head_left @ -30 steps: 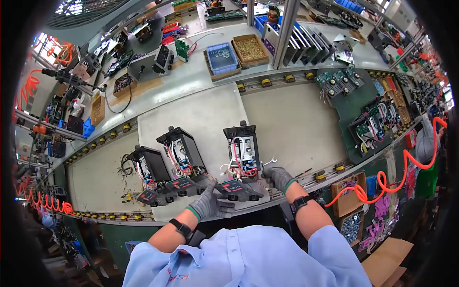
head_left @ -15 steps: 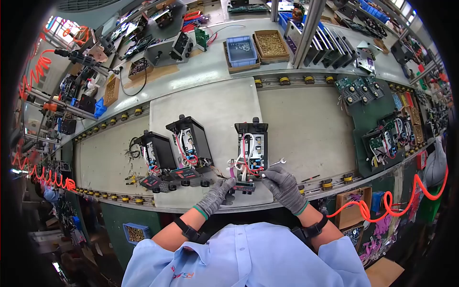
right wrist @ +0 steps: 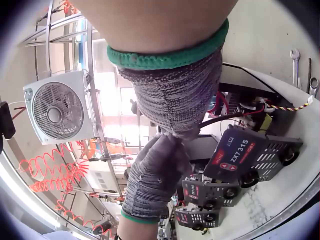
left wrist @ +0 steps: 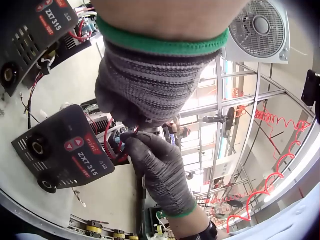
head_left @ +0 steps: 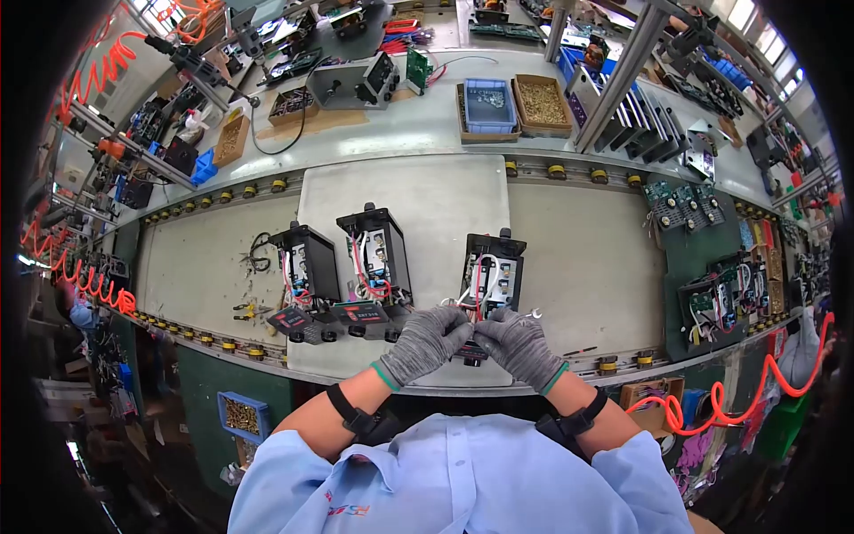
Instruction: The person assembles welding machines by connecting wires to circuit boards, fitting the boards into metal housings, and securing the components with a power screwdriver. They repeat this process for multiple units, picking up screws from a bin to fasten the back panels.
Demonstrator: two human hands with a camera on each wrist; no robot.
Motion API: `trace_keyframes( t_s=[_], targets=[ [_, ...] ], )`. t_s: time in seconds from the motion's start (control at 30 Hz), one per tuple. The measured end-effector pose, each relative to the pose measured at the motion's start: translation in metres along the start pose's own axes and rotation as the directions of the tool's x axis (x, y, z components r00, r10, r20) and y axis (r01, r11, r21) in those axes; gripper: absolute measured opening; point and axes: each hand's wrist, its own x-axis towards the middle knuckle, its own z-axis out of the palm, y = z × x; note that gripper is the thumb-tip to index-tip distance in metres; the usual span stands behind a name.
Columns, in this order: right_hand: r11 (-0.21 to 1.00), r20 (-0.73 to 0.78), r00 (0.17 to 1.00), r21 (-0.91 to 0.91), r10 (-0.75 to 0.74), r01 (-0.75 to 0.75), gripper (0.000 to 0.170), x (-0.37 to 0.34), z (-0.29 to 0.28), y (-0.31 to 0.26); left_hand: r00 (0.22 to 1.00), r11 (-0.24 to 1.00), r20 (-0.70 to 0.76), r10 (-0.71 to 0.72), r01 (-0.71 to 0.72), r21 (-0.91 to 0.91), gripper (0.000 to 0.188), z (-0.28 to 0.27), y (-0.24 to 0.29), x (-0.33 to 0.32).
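My left hand (head_left: 422,343) and right hand (head_left: 518,347), both in grey knit gloves with green cuffs, meet in front of the rightmost open black machine housing (head_left: 509,245). In the left wrist view, the right hand's thumb and fingers pinch red wires (left wrist: 120,146). The left hand's curled fingers hold the same wire bundle close beside it; its fingertips are mostly hidden. This machine's black front panel (left wrist: 60,150), marked ZX7315, hangs by its wires below the hands. An open-ended wrench (right wrist: 295,62) lies just right of the housing.
Two similar open machines (head_left: 307,258) with panels stand to the left on the pale board (head_left: 400,182). Roller rails (head_left: 556,171) run along the bench. Behind are a blue bin (head_left: 489,107) and a box of small brass parts (head_left: 541,102). Circuit boards (head_left: 683,206) sit at right.
The left hand has moved from the panel's edge to the wires. The right hand has come left from beside the wrench to meet it. The panel, earlier lying face up, has been tipped.
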Motion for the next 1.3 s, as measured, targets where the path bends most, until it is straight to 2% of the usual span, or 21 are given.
trace_keyframes(
  t_s=[0.1, 0.17, 0.2, 0.27, 0.33, 0.37, 0.43, 0.5, 0.53, 0.6, 0.63, 0.67, 0.7, 0.73, 0.77, 0.8, 0.87, 0.93, 1.03, 1.17, 1.3],
  targets=[
    [0.995, 0.057, 0.995, -0.044, 0.087, -0.084, 0.018, -0.002, 0.000, 0.002, 0.999, 1.000, -0.048, 0.026, -0.027, -0.017, 0.017, 0.001, -0.001, 0.000],
    [0.951, 0.056, 0.984, 0.253, 0.170, -0.179, 0.018, 0.000, -0.004, 0.000, 0.994, 0.996, -0.069, 0.087, -0.089, -0.028, 0.016, 0.002, -0.001, 0.001],
    [0.951, 0.058, 0.984, 0.253, 0.170, -0.179, 0.018, 0.003, -0.005, 0.003, 0.985, 0.988, -0.091, 0.147, -0.151, -0.037, 0.015, 0.003, -0.001, 0.001],
    [0.793, 0.157, 0.955, 0.532, 0.252, -0.297, 0.019, 0.007, -0.005, 0.010, 0.978, 0.984, -0.121, 0.169, -0.174, -0.033, 0.015, 0.003, 0.001, 0.000],
    [0.707, 0.219, 0.937, 0.614, 0.274, -0.350, 0.018, 0.008, 0.004, 0.016, 0.970, 0.980, -0.150, 0.191, -0.197, -0.024, 0.014, 0.001, 0.002, -0.002],
    [0.612, 0.282, 0.916, 0.682, 0.285, -0.401, 0.017, 0.010, 0.007, 0.018, 0.987, 0.990, -0.103, 0.124, -0.130, -0.049, 0.017, 0.000, 0.000, -0.005],
    [0.599, 0.314, 0.913, 0.689, 0.260, -0.408, 0.016, 0.013, 0.008, 0.016, 0.997, 0.996, -0.057, 0.048, -0.052, -0.073, 0.020, 0.000, -0.006, -0.013],
    [0.588, 0.348, 0.907, 0.692, 0.235, -0.418, 0.016, 0.017, 0.007, 0.016, 0.986, 0.975, -0.162, -0.040, 0.003, -0.221, 0.036, 0.005, -0.021, -0.021],
    [0.659, 0.320, 0.918, 0.642, 0.233, -0.391, 0.015, 0.020, 0.005, 0.018, 0.985, 0.974, -0.165, -0.046, 0.007, -0.225, 0.036, 0.005, -0.037, -0.024],
    [0.726, 0.294, 0.928, 0.583, 0.229, -0.364, 0.015, 0.026, -0.001, 0.017, 0.903, 0.863, -0.061, -0.424, 0.383, -0.329, 0.057, 0.003, -0.065, -0.029],
    [0.843, 0.246, 0.955, 0.466, 0.167, -0.268, 0.014, 0.032, -0.005, 0.013, 0.639, 0.482, 0.225, -0.736, 0.727, -0.488, 0.065, 0.005, -0.070, -0.028],
    [0.930, 0.209, 0.973, 0.331, 0.095, -0.162, 0.014, 0.038, -0.008, 0.010, 0.639, 0.480, 0.227, -0.735, 0.726, -0.492, 0.065, 0.010, -0.073, -0.030],
    [0.931, 0.214, 0.972, 0.327, 0.095, -0.163, 0.014, 0.045, -0.011, 0.005, 0.607, 0.319, 0.392, -0.692, 0.744, -0.587, 0.065, 0.018, -0.072, -0.033],
    [0.993, 0.242, 0.970, 0.113, -0.015, -0.013, 0.012, 0.054, -0.013, -0.001, 0.579, 0.143, 0.543, -0.608, 0.753, -0.642, 0.065, 0.027, -0.072, -0.035],
    [0.984, 0.294, 0.949, -0.101, -0.113, 0.148, 0.011, 0.062, -0.014, -0.004, 0.643, 0.100, 0.519, -0.563, 0.677, -0.729, 0.060, 0.042, -0.082, -0.033],
    [0.983, 0.300, 0.948, -0.108, -0.109, 0.147, 0.011, 0.069, -0.011, -0.003, 0.645, 0.096, 0.524, -0.557, 0.676, -0.730, 0.060, 0.049, -0.094, -0.034],
    [0.836, 0.439, 0.819, -0.226, -0.371, 0.500, 0.011, 0.083, 0.004, 0.004, 0.735, 0.066, 0.505, -0.454, 0.592, -0.803, 0.055, 0.058, -0.111, -0.039],
    [0.782, 0.514, 0.775, -0.281, -0.367, 0.556, 0.013, 0.090, 0.015, -0.004, 0.776, 0.085, 0.452, -0.439, 0.537, -0.839, 0.057, 0.059, -0.111, -0.048],
    [0.627, 0.729, 0.596, -0.299, -0.337, 0.719, 0.011, 0.093, 0.031, -0.009, 0.834, 0.133, 0.349, -0.428, 0.440, -0.888, 0.066, 0.059, -0.109, -0.058],
    [0.587, 0.709, 0.593, -0.310, -0.382, 0.748, 0.011, 0.087, 0.054, -0.006, 0.901, 0.212, 0.240, -0.363, 0.330, -0.920, 0.083, 0.062, -0.115, -0.068],
    [0.587, 0.707, 0.593, -0.308, -0.386, 0.749, 0.011, 0.084, 0.047, -0.013, 0.907, 0.295, 0.232, -0.353, 0.343, -0.892, 0.083, 0.061, -0.116, -0.069]
  ],
)
